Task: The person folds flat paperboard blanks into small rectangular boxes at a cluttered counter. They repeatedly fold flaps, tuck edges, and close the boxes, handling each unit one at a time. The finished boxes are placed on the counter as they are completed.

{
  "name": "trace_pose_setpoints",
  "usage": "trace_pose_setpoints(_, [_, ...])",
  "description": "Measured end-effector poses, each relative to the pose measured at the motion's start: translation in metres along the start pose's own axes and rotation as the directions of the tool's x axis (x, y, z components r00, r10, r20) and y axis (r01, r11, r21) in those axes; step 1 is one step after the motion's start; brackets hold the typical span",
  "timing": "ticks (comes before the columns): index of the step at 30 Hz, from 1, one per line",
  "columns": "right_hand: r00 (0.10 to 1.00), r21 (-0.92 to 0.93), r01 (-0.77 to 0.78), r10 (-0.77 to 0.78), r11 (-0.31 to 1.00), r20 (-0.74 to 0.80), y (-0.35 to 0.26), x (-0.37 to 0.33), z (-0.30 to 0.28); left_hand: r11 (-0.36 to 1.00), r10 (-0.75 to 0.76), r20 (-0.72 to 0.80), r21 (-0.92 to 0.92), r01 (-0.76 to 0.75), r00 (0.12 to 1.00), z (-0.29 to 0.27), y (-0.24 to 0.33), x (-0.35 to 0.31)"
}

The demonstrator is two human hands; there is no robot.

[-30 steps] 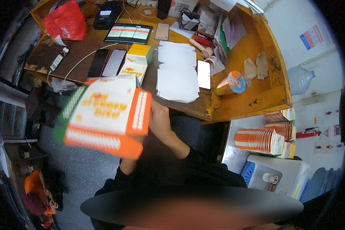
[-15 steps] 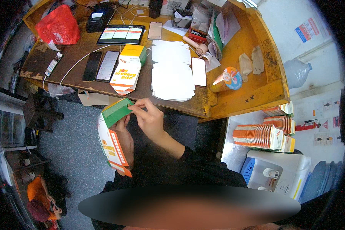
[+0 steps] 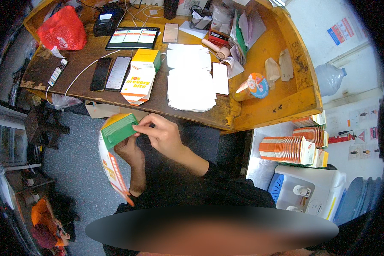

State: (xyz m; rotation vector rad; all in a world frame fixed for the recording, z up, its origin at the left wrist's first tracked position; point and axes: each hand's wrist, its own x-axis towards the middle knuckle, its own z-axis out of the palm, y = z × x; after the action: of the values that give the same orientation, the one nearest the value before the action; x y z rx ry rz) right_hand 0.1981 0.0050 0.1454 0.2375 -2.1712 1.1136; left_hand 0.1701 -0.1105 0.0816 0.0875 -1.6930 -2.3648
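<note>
A partly folded cardboard food box [image 3: 108,164], white and orange with a green panel [image 3: 118,132], is held over the floor in front of the desk. My left hand [image 3: 131,152] grips it from behind and below, its fingers partly hidden by the card. With thumb and index finger, my right hand [image 3: 163,135] pinches the right edge of the green panel. On the desk ahead stands a similar folded box [image 3: 140,79], white, yellow and green. Beside it lies a stack of flat white card blanks [image 3: 190,85].
The wooden desk [image 3: 158,102] also carries phones [image 3: 117,73], a tablet [image 3: 132,38], a red bag [image 3: 63,32] and a sealed cup [image 3: 256,86]. Stacked orange-and-white cartons [image 3: 286,150] stand at right, near a water dispenser [image 3: 307,187]. Another person [image 3: 45,219] is at lower left.
Both hands and the box have moved a little left. The box has turned, so its green panel faces up more and its printed side shows narrower.
</note>
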Motion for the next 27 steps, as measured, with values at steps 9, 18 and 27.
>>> trace_pose_setpoints(9, [1.0, 0.11, 0.015, -0.016, 0.994, 0.013, 0.004, 0.0, -0.002, 0.993, -0.034, 0.003, -0.109, 0.034, 0.999, -0.012, 0.037, 0.005])
trace_pose_setpoints(18, [0.991, -0.234, -0.137, 0.135, 0.963, -0.026, 0.061, -0.006, -0.028, 0.917, 0.012, 0.266, -0.387, 0.096, 0.964, -0.06, 0.079, 0.019])
trace_pose_setpoints(27, [0.867, -0.492, -0.475, 0.291, 0.729, -0.405, 0.199, -0.061, -0.126, 0.952, 0.149, -0.036, -0.265, -0.153, 0.988, -0.093, 0.075, 0.039])
